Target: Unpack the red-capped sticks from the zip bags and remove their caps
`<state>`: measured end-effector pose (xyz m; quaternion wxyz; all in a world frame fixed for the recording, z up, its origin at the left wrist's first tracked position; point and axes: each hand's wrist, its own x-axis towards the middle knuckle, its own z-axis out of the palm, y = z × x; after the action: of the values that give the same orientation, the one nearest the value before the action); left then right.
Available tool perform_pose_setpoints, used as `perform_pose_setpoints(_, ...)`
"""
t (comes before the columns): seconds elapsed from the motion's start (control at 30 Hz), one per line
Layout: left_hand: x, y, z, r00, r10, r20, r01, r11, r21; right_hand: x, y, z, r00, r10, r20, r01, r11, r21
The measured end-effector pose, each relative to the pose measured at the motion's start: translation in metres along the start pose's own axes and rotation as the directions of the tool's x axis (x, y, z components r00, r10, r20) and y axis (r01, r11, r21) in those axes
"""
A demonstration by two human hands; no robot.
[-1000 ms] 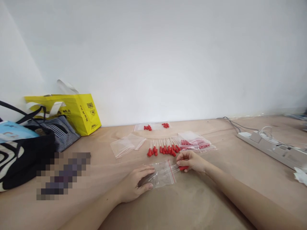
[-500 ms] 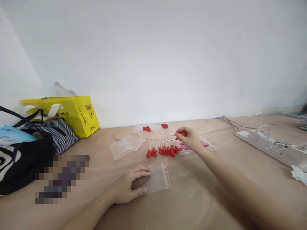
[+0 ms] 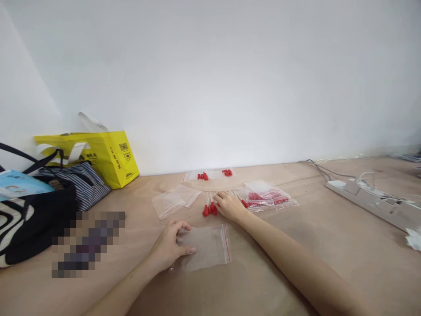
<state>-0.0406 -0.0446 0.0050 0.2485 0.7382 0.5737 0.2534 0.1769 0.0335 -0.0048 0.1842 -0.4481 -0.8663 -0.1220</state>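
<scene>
A clear zip bag [image 3: 207,248] with a red strip lies flat on the near table. My left hand [image 3: 169,243] rests at its left side, thumb and fingers apart. Farther back is a row of droppers [image 3: 209,210] with thin clear stems and red bulbs. Over this row is my right hand [image 3: 228,205], its fingertips pinched at the stem of a dropper and hiding several bulbs. Just right of it, filled zip bags [image 3: 268,195] hold more red-bulbed droppers. Other clear bags [image 3: 174,201] lie flat to the left of the row.
Another bag with red-bulbed droppers [image 3: 203,176] lies by the wall. A yellow bag [image 3: 120,162], a striped bag [image 3: 90,184] and a black bag [image 3: 39,228] stand at the left. A white power strip [image 3: 368,204] with cables lies at the right.
My right hand has moved left and nearer, from beside the filled bags to over the dropper row. My left hand has slid slightly left along the zip bag.
</scene>
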Motion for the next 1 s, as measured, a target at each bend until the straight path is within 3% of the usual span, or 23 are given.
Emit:
perform_pose_setpoints(0.1,0.001,-0.001,0.001,1.000,-0.004,0.015,0.005,0.998,-0.068,-0.001,-0.002,-0.002,1.000,0.003,0.025,-0.003,1.000,0.002)
perform_pose_setpoints(0.23,0.002,0.001,0.001,1.000,-0.002,0.019,0.003,0.999,-0.041,-0.005,-0.003,-0.006,0.999,-0.001,0.044,0.000,1.000,0.002)
perform_pose_setpoints(0.37,0.005,0.000,-0.002,1.000,-0.011,-0.014,0.008,0.983,-0.184,-0.007,-0.008,-0.011,0.998,-0.005,0.058,0.005,1.000,0.004)
perform_pose_setpoints(0.5,0.012,-0.004,-0.016,0.982,-0.075,-0.173,0.026,0.963,-0.270,-0.008,-0.009,-0.017,0.999,0.036,0.028,-0.037,0.998,0.058)
perform_pose_setpoints(0.6,0.023,-0.010,-0.036,0.922,-0.191,-0.336,0.093,0.954,-0.285,-0.011,0.002,-0.021,0.987,0.155,-0.049,-0.150,0.984,0.097)
perform_pose_setpoints(0.67,0.034,-0.018,-0.049,0.847,-0.230,-0.480,0.132,0.964,-0.229,-0.018,0.017,-0.024,0.961,0.256,-0.104,-0.246,0.964,0.104)
perform_pose_setpoints(0.73,0.048,-0.028,-0.060,0.794,-0.252,-0.554,0.202,0.968,-0.152,-0.030,0.035,-0.026,0.923,0.354,-0.153,-0.343,0.935,0.091)
perform_pose_setpoints(0.87,0.069,-0.047,-0.063,0.799,-0.200,-0.567,0.272,0.961,0.045,-0.064,0.071,-0.029,0.850,0.493,-0.187,-0.490,0.869,0.066)
perform_pose_setpoints(0.93,0.072,-0.051,-0.057,0.811,-0.138,-0.569,0.241,0.964,0.110,-0.078,0.083,-0.029,0.851,0.501,-0.159,-0.497,0.865,0.066)
perform_pose_setpoints(1.0,0.071,-0.051,-0.048,0.840,0.001,-0.542,0.162,0.954,0.254,-0.086,0.089,-0.029,0.857,0.501,-0.120,-0.498,0.865,0.059)
